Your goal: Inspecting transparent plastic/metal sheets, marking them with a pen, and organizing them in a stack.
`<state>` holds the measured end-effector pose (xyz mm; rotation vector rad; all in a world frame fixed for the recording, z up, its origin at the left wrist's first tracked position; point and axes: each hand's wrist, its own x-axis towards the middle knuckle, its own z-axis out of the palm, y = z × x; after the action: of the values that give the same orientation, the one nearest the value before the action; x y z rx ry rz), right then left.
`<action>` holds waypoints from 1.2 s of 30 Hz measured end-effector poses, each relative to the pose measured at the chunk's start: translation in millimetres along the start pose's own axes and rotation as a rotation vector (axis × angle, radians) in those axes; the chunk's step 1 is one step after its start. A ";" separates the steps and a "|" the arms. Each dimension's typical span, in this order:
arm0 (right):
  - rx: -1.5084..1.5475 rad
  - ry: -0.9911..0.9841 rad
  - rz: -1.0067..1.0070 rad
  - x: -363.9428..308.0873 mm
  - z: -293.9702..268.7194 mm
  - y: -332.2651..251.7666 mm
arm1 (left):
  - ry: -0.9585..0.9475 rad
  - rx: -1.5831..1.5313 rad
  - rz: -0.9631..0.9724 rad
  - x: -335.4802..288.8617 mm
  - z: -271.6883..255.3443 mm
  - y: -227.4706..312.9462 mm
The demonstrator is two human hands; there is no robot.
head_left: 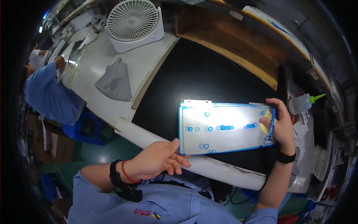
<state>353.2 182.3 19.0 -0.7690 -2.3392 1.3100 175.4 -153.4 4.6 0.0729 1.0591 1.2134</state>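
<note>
A flat rectangular metal panel [223, 140], silver with blue-outlined edges, holes and slots, is tilted up over the black work surface. My right hand [282, 125] grips its right end, fingers behind and thumb over the front. By that thumb is a small yellow piece [265, 125], like a paper note. A blue pen-like tool [272, 125] stands upright along the same hand; whether the fingers clasp it is unclear. My left hand [160, 159] is open at the panel's lower left corner, palm up with fingers spread. Its thumb tip is close to the left edge; contact is uncertain.
A white fan [133, 24] and a grey cloth [115, 81] are on the pale table at left. Behind the black mat [164, 80] runs a wooden shelf [231, 44]. A green-tipped squeeze bottle [299, 104] stands right. A padded roll [220, 171] edges the front. Another person [52, 91] sits far left.
</note>
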 end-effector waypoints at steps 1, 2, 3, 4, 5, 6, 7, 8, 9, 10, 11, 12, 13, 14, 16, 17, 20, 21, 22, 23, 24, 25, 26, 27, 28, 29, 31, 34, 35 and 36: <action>0.025 0.033 0.041 0.2 -0.1 -0.7 | 0.058 0.062 0.015 0.2 1.9 -0.6; 0.022 0.039 0.032 1.5 -2.1 5.8 | 0.060 0.085 -0.003 1.3 0.7 -2.3; 0.021 0.036 0.035 2.6 -2.8 6.3 | 0.061 0.081 -0.006 0.7 0.9 -3.8; 0.034 0.035 0.040 3.1 -3.2 6.4 | 0.014 -0.016 -0.003 -0.2 1.3 -5.4; 0.046 0.033 0.044 3.5 -3.6 6.1 | -0.033 -0.114 0.000 -0.6 1.4 -5.8; 0.045 0.026 0.047 3.3 -3.2 4.7 | -0.031 -0.121 -0.002 0.8 1.6 -5.7; 0.071 0.038 0.122 2.6 -3.5 2.1 | -0.124 -0.187 -0.053 3.7 3.2 -5.0; 0.096 0.050 0.196 2.4 -3.0 1.1 | -0.218 -0.252 -0.103 6.1 4.2 -4.3; 0.094 0.045 0.200 2.3 -4.9 4.2 | -0.217 -0.258 -0.104 7.5 4.0 -3.7; 0.109 0.054 0.197 2.6 -9.3 9.2 | -0.214 -0.193 -0.129 8.5 3.6 -3.1; 0.125 0.062 0.195 2.5 -11.3 12.1 | -0.210 -0.127 -0.152 9.1 3.9 -3.5; 0.136 0.071 0.197 1.8 -11.1 8.9 | -0.211 -0.130 -0.154 10.2 5.1 -3.9; 0.135 0.069 0.199 2.5 -11.0 9.7 | -0.184 -0.009 -0.129 10.6 7.1 -4.2; 0.151 0.091 0.192 3.7 -11.3 10.6 | -0.157 0.112 -0.103 10.8 9.0 -4.3; 0.166 0.111 0.190 4.2 -13.8 14.1 | -0.145 0.173 -0.071 9.0 12.5 -5.0; 0.177 0.132 0.178 5.6 -17.0 17.6 | -0.132 0.238 -0.036 8.5 13.7 -5.3; 0.206 0.163 0.134 6.4 -19.1 18.9 | -0.159 0.320 -0.012 9.8 14.8 -4.4; 0.225 0.172 0.103 5.6 -19.2 19.1 | -0.159 0.318 -0.013 9.8 15.4 -5.1; 0.224 0.171 0.105 5.6 -22.5 21.4 | -0.148 0.115 -0.027 9.6 16.1 -5.8; 0.200 0.142 0.074 6.4 -28.6 25.1 | -0.135 -0.088 -0.042 9.7 16.5 -6.4; 0.177 0.113 0.043 6.6 -31.7 27.3 | -0.134 -0.088 -0.044 9.6 15.7 -6.8; 0.178 0.113 0.045 6.1 -31.7 27.4 | -0.153 -0.144 -0.052 9.5 14.1 -7.1; 0.178 0.133 0.060 5.4 -31.8 27.1 | -0.171 -0.199 -0.060 9.3 13.2 -7.3; 0.176 0.153 0.074 4.9 -32.4 26.6 | -0.172 -0.200 -0.061 9.7 13.1 -7.2; 0.175 0.153 0.076 4.3 -33.4 25.8 | -0.167 -0.097 -0.067 9.9 13.2 -7.2; 0.182 0.170 0.076 3.5 -34.8 24.6 | -0.161 0.006 -0.073 10.1 13.3 -7.0; 0.188 0.187 0.078 0.8 -38.0 21.8 | -0.169 0.069 -0.058 10.0 15.2 -5.0; 0.205 0.189 0.067 -4.7 -47.7 17.9 | -0.171 0.117 -0.046 9.4 15.4 -4.6; 0.228 0.210 0.066 -6.1 -53.1 16.0 | -0.166 0.101 -0.051 9.4 14.6 -5.0; 0.249 0.232 0.067 -7.2 -57.0 15.5 | -0.167 0.097 -0.052 9.1 13.6 -5.8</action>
<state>394.1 222.6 34.5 -0.8721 -1.9423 1.4231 188.6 -142.2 3.1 0.2163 0.9674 1.0892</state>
